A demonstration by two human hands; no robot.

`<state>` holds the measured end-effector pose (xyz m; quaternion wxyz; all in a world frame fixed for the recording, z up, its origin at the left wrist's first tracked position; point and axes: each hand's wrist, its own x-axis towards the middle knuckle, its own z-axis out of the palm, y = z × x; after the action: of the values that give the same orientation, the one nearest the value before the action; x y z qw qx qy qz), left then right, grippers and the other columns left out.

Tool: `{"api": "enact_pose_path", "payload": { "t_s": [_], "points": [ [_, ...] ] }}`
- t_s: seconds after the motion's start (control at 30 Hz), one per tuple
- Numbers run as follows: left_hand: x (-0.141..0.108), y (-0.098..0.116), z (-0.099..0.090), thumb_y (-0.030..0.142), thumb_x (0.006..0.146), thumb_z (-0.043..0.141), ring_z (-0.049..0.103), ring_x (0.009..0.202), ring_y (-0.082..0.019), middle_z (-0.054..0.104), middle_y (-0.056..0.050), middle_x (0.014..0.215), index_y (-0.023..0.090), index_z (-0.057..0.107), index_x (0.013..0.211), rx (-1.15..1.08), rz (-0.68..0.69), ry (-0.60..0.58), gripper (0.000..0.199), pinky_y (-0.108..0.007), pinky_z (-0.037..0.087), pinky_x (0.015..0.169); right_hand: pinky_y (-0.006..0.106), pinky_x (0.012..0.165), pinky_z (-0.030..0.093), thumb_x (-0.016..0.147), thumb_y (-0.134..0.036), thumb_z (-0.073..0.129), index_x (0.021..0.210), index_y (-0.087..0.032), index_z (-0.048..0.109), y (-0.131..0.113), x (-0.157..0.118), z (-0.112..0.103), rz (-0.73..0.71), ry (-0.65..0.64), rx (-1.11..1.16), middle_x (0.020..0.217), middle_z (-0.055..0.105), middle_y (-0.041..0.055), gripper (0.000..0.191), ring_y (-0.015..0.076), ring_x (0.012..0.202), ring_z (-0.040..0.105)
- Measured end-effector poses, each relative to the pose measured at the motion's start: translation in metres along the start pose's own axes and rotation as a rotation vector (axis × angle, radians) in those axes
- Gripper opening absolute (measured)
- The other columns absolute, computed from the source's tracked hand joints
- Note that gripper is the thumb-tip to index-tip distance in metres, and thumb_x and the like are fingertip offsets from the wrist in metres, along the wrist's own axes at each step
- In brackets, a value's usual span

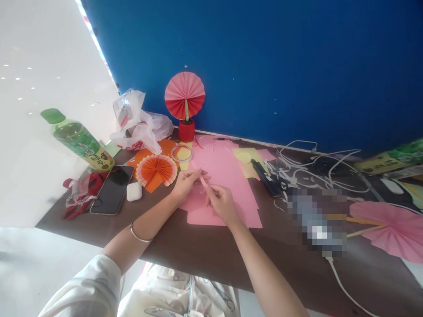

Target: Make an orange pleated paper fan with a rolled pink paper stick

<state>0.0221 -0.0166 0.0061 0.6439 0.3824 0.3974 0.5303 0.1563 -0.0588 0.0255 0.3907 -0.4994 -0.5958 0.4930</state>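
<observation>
A small folded strip of pink paper (204,180) is pinched between my two hands, above pink sheets (224,163) on the dark table. My left hand (188,182) grips its upper end between thumb and fingers. At its lower end, my right hand (220,200) closes on it with thumb and forefinger. Left of my hands, an orange pleated paper fan (156,169) with a pink and yellow rim lies on orange paper (148,186). A tape roll (181,153) rests behind my left hand.
A green-capped bottle (79,141), phone (112,190) and white case (134,191) are at left. Behind stand a plastic bag (142,125) and a round paper fan (185,94) in a red pot (187,130). White cables (330,178) and a pink fan (393,229) lie right.
</observation>
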Motion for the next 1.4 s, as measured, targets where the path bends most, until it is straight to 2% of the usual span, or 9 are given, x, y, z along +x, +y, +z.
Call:
{"api": "enact_pose_path", "payload": {
  "t_s": [0.17, 0.37, 0.5, 0.8, 0.93, 1.03, 1.13, 1.23, 1.4],
  "points": [
    [-0.003, 0.002, 0.003, 0.050, 0.068, 0.065, 0.066, 0.068, -0.019, 0.071, -0.011, 0.075, 0.011, 0.069, 0.077, 0.084, 0.012, -0.038, 0.040, -0.031, 0.050, 0.068, 0.022, 0.038, 0.036, 0.079, -0.052, 0.049, 0.061, -0.019, 0.050, 0.007, 0.002, 0.002, 0.013, 0.005, 0.017, 0.051, 0.053, -0.0011, 0.038, 0.0103, 0.041, 0.046],
    [0.001, 0.003, -0.001, 0.050, 0.066, 0.067, 0.067, 0.073, -0.019, 0.071, -0.013, 0.090, 0.012, 0.068, 0.089, -0.066, -0.016, 0.006, 0.044, -0.031, 0.050, 0.071, 0.024, 0.046, 0.041, 0.079, -0.050, 0.050, 0.062, -0.019, 0.051, 0.001, 0.001, -0.004, -0.036, -0.031, -0.014, 0.048, 0.051, -0.0025, 0.035, 0.0105, 0.044, 0.048],
    [0.006, 0.004, -0.005, 0.049, 0.066, 0.067, 0.067, 0.069, -0.019, 0.071, -0.011, 0.079, 0.012, 0.068, 0.078, -0.057, 0.009, 0.062, 0.040, -0.031, 0.049, 0.071, 0.022, 0.040, 0.037, 0.079, -0.050, 0.049, 0.062, -0.020, 0.050, 0.002, 0.002, -0.004, 0.023, -0.073, 0.014, 0.051, 0.051, -0.0025, 0.035, 0.0103, 0.045, 0.047],
    [0.010, 0.005, -0.009, 0.046, 0.066, 0.068, 0.068, 0.077, -0.021, 0.072, -0.010, 0.083, 0.012, 0.067, 0.083, -0.111, 0.028, 0.087, 0.038, -0.031, 0.051, 0.071, 0.021, 0.040, 0.033, 0.082, -0.046, 0.047, 0.059, -0.019, 0.050, -0.003, 0.002, -0.018, -0.003, -0.093, -0.124, 0.051, 0.046, -0.0028, 0.036, 0.0091, 0.043, 0.042],
    [0.012, 0.007, -0.012, 0.045, 0.071, 0.065, 0.067, 0.083, -0.021, 0.071, -0.011, 0.092, 0.013, 0.066, 0.092, -0.175, 0.068, 0.150, 0.038, -0.031, 0.051, 0.077, 0.023, 0.046, 0.036, 0.084, -0.044, 0.045, 0.063, -0.018, 0.053, -0.001, 0.006, -0.022, -0.028, -0.011, -0.151, 0.053, 0.046, -0.0020, 0.034, 0.0108, 0.047, 0.044],
    [0.009, 0.006, -0.006, 0.044, 0.070, 0.067, 0.067, 0.084, -0.022, 0.070, -0.012, 0.095, 0.013, 0.063, 0.099, -0.203, 0.033, 0.088, 0.043, -0.035, 0.051, 0.080, 0.024, 0.049, 0.035, 0.083, -0.039, 0.046, 0.063, -0.018, 0.054, 0.003, 0.009, -0.023, -0.108, 0.058, -0.218, 0.051, 0.043, -0.0029, 0.030, 0.0110, 0.049, 0.043],
    [0.004, 0.002, 0.001, 0.043, 0.065, 0.071, 0.067, 0.084, -0.024, 0.070, -0.014, 0.089, 0.009, 0.066, 0.091, -0.122, -0.004, 0.010, 0.043, -0.039, 0.051, 0.081, 0.023, 0.049, 0.034, 0.083, -0.034, 0.047, 0.064, -0.017, 0.055, 0.006, 0.009, -0.022, -0.154, 0.071, -0.244, 0.054, 0.046, -0.0025, 0.026, 0.0109, 0.051, 0.043],
    [0.003, -0.001, 0.002, 0.046, 0.065, 0.070, 0.067, 0.083, -0.026, 0.071, -0.015, 0.083, 0.008, 0.067, 0.084, -0.075, 0.015, 0.017, 0.043, -0.040, 0.052, 0.080, 0.022, 0.047, 0.034, 0.083, -0.035, 0.047, 0.063, -0.018, 0.053, 0.006, 0.009, -0.022, -0.118, 0.061, -0.188, 0.053, 0.046, -0.0028, 0.028, 0.0100, 0.048, 0.043],
    [0.006, 0.000, 0.000, 0.048, 0.067, 0.068, 0.067, 0.084, -0.023, 0.070, -0.014, 0.089, 0.009, 0.067, 0.091, -0.148, 0.023, 0.020, 0.045, -0.036, 0.052, 0.079, 0.021, 0.042, 0.036, 0.082, -0.040, 0.049, 0.064, -0.018, 0.053, 0.010, 0.011, -0.025, -0.086, 0.109, -0.103, 0.054, 0.050, -0.0020, 0.029, 0.0098, 0.044, 0.046]
  ]
}}
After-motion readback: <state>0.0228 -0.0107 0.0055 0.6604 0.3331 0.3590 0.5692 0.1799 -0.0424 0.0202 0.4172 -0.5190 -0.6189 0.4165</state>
